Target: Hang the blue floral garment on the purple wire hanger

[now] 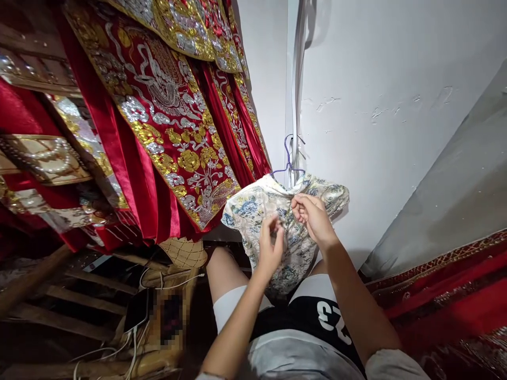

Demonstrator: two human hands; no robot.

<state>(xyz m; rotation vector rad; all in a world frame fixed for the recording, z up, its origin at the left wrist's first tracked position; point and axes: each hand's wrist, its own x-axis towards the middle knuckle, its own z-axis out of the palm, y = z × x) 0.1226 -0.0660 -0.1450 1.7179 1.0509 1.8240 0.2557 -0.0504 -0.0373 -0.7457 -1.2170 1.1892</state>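
A short-sleeved shirt with a blue floral print [253, 206] hangs in front of me on a purple wire hanger [288, 164]. Its lower part drapes down between my knees. My right hand [311, 212] is closed, thumb and forefinger pinched on the shirt's front just below the neckline. Lower and to the left, my left hand [271, 240] is in front of the shirt, its fingers curled and the thumb apart from them. Nothing shows between those fingers, and the fingertips are slightly blurred.
Red garments with gold and silver embroidery [178, 121] hang at the left. A white wall [388, 105] stands behind the shirt. Down left, a phone [137, 310] with a white cable lies on a wooden slatted frame [83, 303]. Red cloth [455, 295] lies at the right.
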